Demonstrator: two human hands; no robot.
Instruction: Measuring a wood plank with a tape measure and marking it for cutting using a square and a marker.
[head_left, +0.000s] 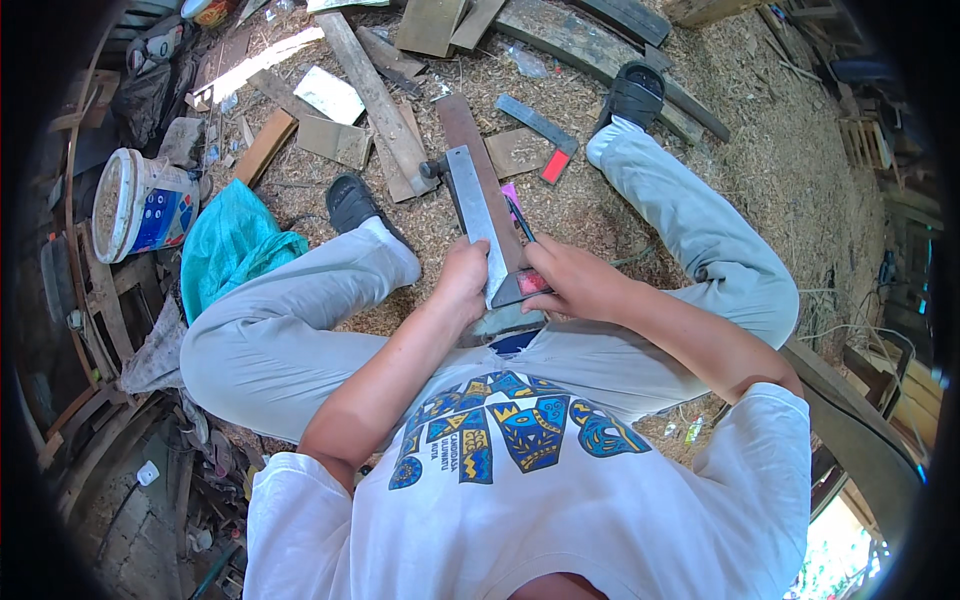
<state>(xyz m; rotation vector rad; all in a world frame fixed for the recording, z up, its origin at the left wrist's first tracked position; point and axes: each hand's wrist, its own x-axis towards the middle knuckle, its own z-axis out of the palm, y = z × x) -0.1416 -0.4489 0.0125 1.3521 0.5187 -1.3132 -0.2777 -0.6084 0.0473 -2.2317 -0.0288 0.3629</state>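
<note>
Between my legs a long brown wooden board [467,120] points away from me. On it lies a square with a flat silver metal blade [472,190] and a black and red stock [528,284]. My left hand [464,280] is closed on the blade's near part and the board's left side. A dark slim pen or pencil [519,218] is pinched in my right hand [575,280], whose lower fingers touch the red stock. Left of the blade, a dark piece with a round knob [430,168] is partly hidden. A pink scrap [510,192] shows beside the board.
Another square with a red end [555,165] lies on the shavings-covered ground ahead. Planks [365,95] and offcuts are scattered beyond my feet. At left stand a white bucket [120,205] and a green sack [230,240]. A thick beam [590,60] lies at the far side.
</note>
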